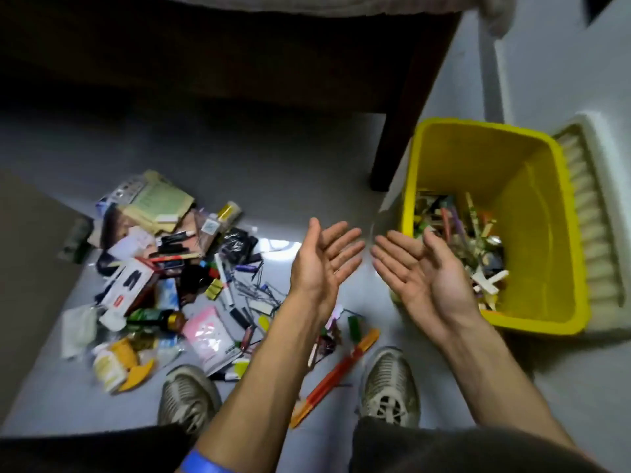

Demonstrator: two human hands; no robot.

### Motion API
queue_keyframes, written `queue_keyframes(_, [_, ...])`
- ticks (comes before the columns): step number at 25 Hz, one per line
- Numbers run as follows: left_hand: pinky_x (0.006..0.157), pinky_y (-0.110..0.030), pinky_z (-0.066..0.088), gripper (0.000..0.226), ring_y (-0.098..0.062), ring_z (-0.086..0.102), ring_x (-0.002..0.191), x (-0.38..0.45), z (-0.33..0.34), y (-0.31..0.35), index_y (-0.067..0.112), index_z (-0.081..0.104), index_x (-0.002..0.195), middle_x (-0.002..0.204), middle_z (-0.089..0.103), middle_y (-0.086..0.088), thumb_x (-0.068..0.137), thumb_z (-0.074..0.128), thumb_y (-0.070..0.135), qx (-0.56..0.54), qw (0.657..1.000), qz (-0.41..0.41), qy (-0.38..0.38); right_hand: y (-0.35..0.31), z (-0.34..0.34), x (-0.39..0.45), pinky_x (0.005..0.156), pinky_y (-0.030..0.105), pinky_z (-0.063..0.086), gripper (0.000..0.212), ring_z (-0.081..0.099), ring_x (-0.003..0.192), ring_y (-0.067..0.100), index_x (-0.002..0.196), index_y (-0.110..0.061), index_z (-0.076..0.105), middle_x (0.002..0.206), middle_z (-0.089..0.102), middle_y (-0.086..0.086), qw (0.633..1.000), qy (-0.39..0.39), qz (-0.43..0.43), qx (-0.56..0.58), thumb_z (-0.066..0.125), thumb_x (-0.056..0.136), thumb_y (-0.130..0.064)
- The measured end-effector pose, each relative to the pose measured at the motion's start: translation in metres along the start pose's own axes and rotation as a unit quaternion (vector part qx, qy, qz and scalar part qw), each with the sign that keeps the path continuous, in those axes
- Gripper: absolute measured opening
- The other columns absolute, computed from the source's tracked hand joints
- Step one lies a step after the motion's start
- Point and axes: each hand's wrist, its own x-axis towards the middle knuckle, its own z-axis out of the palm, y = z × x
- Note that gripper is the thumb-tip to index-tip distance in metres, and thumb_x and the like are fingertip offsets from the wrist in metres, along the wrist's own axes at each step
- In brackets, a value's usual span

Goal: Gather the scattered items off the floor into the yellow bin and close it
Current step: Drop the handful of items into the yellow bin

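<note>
A yellow bin [532, 165] stands open on the floor at the right, with several small items [471, 247] lying in its near-left corner. A pile of scattered items [170, 274] covers the floor at the left: packets, boxes, pens, clips, a green bottle. A long orange and red stick [336, 370] lies between my shoes. My left hand [326, 257] and my right hand [420, 264] hover palm-up side by side above the floor, between the pile and the bin, fingers straight and holding nothing. My right hand is just beside the bin's left wall.
A white ribbed lid [594, 213] leans behind the bin on the right. A dark wooden bed frame with its leg [392, 145] stands behind. My two grey shoes [389, 387] are planted near the bottom. Grey floor [307, 186] lies in between.
</note>
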Motion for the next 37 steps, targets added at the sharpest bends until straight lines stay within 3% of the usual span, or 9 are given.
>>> queue_keyframes(5, [0.082,-0.036,0.056,0.021,-0.022,0.07,0.093,-0.005,-0.113,-0.015,0.018,0.067,0.104,0.101,0.074,-0.006,0.098,0.051,0.029,0.196,0.963,0.007,0.187,0.096,0.003,0.022,0.073,0.035,0.06,0.03,0.072,0.085,0.028,0.114,-0.001,0.066,0.098,0.075,0.013,0.948,-0.024,0.056,-0.313,0.053,0.098,-0.023])
queue_keyframes(8, [0.073,-0.023,0.056,0.018,-0.013,0.068,0.089,-0.006,-0.156,-0.055,0.025,0.068,0.104,0.107,0.072,-0.001,0.092,0.059,0.016,0.383,0.906,0.004,0.182,0.127,-0.039,0.039,0.08,0.036,0.054,0.02,0.065,0.089,0.025,0.105,-0.015,0.068,0.097,0.071,0.002,0.695,-0.064,-0.032,-0.716,0.063,0.086,-0.014])
queue_keyframes(11, [0.096,-0.033,0.047,0.047,-0.02,0.053,0.116,-0.004,-0.189,-0.089,0.026,0.059,0.128,0.131,0.059,0.0,0.082,0.067,0.017,0.656,0.746,0.057,0.099,0.156,-0.079,0.043,0.076,0.035,0.045,0.032,0.053,0.095,0.021,0.111,-0.027,0.059,0.108,0.056,-0.003,0.423,-0.259,-0.079,-0.865,0.063,0.079,-0.027])
queue_keyframes(14, [0.094,-0.04,0.036,0.059,-0.025,0.038,0.12,0.003,-0.201,-0.102,0.027,0.05,0.132,0.137,0.047,-0.001,0.077,0.072,0.03,0.807,0.578,0.109,0.043,0.173,-0.097,0.04,0.07,0.034,0.043,0.021,0.052,0.087,0.02,0.099,-0.027,0.062,0.103,0.058,-0.002,0.318,-0.292,-0.162,-0.887,0.07,0.08,-0.03])
queue_keyframes(17, [0.077,-0.034,0.034,0.032,-0.021,0.047,0.1,0.016,-0.204,-0.091,0.025,0.054,0.104,0.106,0.057,0.002,0.079,0.069,0.039,0.785,0.596,0.158,0.058,0.174,-0.1,0.044,0.068,0.033,0.043,0.016,0.054,0.08,0.02,0.098,-0.025,0.066,0.095,0.061,-0.001,0.332,-0.262,-0.201,-0.884,0.069,0.083,-0.025])
queue_keyframes(22, [0.053,-0.031,0.035,0.028,-0.009,0.041,0.055,0.014,-0.21,-0.077,0.024,0.036,0.074,0.064,0.05,0.007,0.076,0.064,0.027,0.551,0.808,0.092,0.186,0.176,-0.081,0.054,0.076,0.037,0.044,0.031,0.053,0.092,0.026,0.116,-0.022,0.057,0.115,0.055,0.003,0.404,-0.19,-0.261,-0.856,0.061,0.086,-0.023])
queue_keyframes(25, [0.05,-0.028,0.035,0.023,-0.004,0.041,0.053,0.009,-0.21,-0.071,0.029,0.037,0.08,0.067,0.051,0.01,0.082,0.06,0.028,0.453,0.851,0.076,0.256,0.188,-0.056,0.071,0.089,0.043,0.045,0.062,0.047,0.115,0.028,0.137,-0.027,0.045,0.141,0.047,0.003,0.383,-0.248,-0.219,-0.863,0.06,0.077,-0.026])
queue_keyframes(32, [0.07,-0.03,0.045,0.017,-0.021,0.059,0.081,0.011,-0.202,-0.068,0.024,0.055,0.091,0.086,0.063,0.002,0.078,0.066,0.025,0.644,0.745,0.054,0.169,0.202,-0.046,0.098,0.088,0.042,0.046,0.038,0.049,0.108,0.032,0.132,-0.018,0.05,0.129,0.052,0.008,0.393,-0.248,-0.194,-0.864,0.053,0.096,-0.027])
queue_keyframes(37, [0.074,-0.037,0.049,0.029,-0.03,0.06,0.094,0.001,-0.198,-0.099,0.017,0.055,0.103,0.099,0.065,-0.008,0.077,0.069,0.02,0.72,0.68,0.054,0.13,0.206,-0.044,0.098,0.085,0.037,0.045,0.026,0.053,0.106,0.026,0.123,-0.015,0.054,0.114,0.057,0.007,0.54,-0.208,-0.13,-0.805,0.049,0.098,-0.019])
